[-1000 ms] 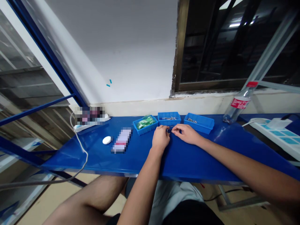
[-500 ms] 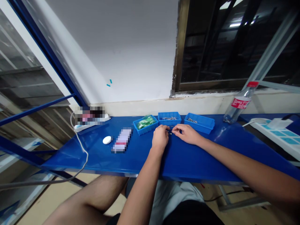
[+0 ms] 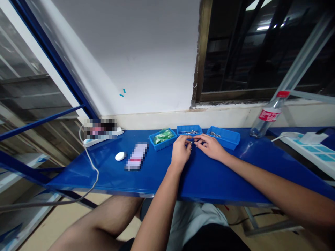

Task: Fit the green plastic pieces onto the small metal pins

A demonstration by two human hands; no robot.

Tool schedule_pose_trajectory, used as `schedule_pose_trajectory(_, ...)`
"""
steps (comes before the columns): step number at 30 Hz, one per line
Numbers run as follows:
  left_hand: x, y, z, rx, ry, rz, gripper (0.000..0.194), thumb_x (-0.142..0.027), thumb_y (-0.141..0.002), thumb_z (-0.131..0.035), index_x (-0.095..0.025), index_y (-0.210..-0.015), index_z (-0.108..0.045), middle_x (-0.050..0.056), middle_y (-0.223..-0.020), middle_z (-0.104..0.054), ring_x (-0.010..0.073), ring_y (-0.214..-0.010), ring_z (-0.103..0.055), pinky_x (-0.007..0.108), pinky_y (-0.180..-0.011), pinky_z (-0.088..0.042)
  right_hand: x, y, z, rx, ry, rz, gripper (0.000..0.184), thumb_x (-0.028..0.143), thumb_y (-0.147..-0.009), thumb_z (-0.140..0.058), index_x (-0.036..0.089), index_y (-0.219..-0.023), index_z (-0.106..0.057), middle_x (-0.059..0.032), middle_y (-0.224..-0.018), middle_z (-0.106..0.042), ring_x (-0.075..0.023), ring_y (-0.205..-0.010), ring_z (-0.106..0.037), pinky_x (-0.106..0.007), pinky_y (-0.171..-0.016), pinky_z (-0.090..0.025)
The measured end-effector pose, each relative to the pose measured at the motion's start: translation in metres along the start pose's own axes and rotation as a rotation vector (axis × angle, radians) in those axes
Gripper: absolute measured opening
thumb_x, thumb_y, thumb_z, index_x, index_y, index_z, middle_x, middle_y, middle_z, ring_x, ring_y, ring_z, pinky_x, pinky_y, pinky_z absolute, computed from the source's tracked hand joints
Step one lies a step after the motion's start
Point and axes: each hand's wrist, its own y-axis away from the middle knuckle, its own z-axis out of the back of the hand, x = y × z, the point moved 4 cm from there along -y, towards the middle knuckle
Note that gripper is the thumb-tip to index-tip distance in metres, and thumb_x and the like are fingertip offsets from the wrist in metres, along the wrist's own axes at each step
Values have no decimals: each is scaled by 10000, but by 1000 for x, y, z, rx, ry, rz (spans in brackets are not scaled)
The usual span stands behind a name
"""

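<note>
Over the blue table (image 3: 206,181), my left hand (image 3: 181,149) has its fingers curled inward, closed around something too small to make out. My right hand (image 3: 209,146) meets it from the other side, thumb and fingers pinched near the left fingertips. A tiny pale bit shows between the two hands. Just behind them stands a blue bin (image 3: 188,127) with thin metal pieces. Another blue bin (image 3: 227,139), to the right, holds small metal parts. On the left, a third blue bin (image 3: 162,145) contains green plastic packets (image 3: 163,136).
A blurred-out phone-like slab (image 3: 136,156) and a white oval object (image 3: 120,156) lie to the left. A bottle with a red cap (image 3: 268,115) stands at the back right, near a white power strip (image 3: 311,144). A cable (image 3: 95,174) hangs over the left edge.
Both hands stay close together while their fingers have shifted slightly. The right fingers have risen and reached nearer to the left fingertips. The bins have not moved.
</note>
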Motion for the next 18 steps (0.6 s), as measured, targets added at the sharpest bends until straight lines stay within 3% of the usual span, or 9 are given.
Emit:
schedule_pose_trajectory(5, 3, 0, -8, 45, 146, -30, 390, 73, -867, -598, -185, -1142, -698, 84, -1199, -684, 134, -896, -740, 279, -851, -642, -7, 1, -2, -3, -260, -85, 355, 529, -942, -672, 213, -1076, -759, -94, -1021, -701, -205, -741, -725, -348, -613, -643)
schedule_pose_trajectory(9, 4, 0, -8, 38, 156, -7, 349, 46, -890, -606, -177, -1142, -699, 92, -1200, -681, 143, -917, -747, 296, -872, -647, -8, 2, -3, 9, -333, -117, 391, 550, -914, -712, 191, -1058, -767, -78, -956, -726, -164, -659, -704, -353, -665, -649)
schedule_pose_trajectory(18, 1, -1, -6, 48, 186, 96, 347, -3, -913, -623, -180, -1203, -697, 125, -1287, -699, 178, -1014, -764, 298, -871, -648, -6, 1, -4, -6, -428, -193, 441, 562, -792, -826, 189, -999, -716, -64, -913, -751, -165, -670, -690, -353, -673, -634)
